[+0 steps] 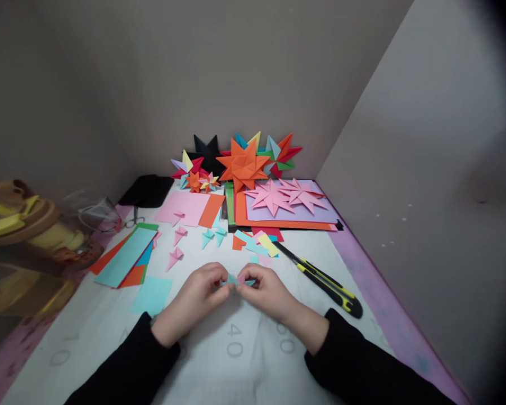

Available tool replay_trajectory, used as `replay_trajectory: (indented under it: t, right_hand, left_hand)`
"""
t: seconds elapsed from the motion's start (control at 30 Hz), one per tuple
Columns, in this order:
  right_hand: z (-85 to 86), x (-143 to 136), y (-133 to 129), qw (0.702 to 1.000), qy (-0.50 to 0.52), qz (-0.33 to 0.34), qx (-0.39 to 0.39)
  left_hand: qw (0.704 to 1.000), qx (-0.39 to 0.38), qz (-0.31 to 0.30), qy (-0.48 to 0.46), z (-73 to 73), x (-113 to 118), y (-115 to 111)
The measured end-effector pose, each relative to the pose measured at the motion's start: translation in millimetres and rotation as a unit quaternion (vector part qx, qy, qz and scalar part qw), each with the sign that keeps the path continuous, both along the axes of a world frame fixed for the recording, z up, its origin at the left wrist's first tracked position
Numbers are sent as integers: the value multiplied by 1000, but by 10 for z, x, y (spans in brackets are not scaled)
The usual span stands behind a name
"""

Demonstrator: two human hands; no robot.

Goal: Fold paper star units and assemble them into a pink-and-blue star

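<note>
My left hand [202, 292] pinches one end of a small folded light blue and pink paper piece [233, 279] above the mat. Its other end is between the closed fingers of my right hand [263, 287]. The fingertips of both hands almost meet and hide part of the folded paper. Beyond my left hand lie small folded pink pieces [175, 257] and two folded light blue pieces [214, 237]. A flat light blue square [152, 295] lies beside my left wrist.
A yellow and black cutter [324, 283] lies right of my right hand. Paper scraps [257, 243] are ahead. Coloured strips [126, 259] and a blurred jar [50, 236] are at left. Pink stars [271, 197] and an orange star [243, 163] sit at the back.
</note>
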State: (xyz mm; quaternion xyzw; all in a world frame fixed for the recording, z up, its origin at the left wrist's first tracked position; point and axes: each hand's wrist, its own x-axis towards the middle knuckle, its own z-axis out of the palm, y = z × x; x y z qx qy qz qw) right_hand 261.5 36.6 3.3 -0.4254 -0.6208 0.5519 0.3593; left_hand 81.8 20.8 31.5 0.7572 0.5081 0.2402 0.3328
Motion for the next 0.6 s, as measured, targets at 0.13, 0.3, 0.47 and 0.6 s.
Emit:
replay_trajectory:
  t: [0.13,0.3,0.47,0.6]
  right_hand:
    - [35,9,-10,1000,-14,8,19]
    - [49,14,-14,999,-10,-6,41]
    - [-1,49,33,997,40,-64,-4]
    - [-23,72,77,996,57,-71,-20]
  left_hand:
    - [1000,1,-8,-2,30,4,0]
    - [999,-25,1,-41,90,-23,43]
    - [993,-2,95,-66,219,-229,139]
    - [972,11,231,-46,346,-352,128]
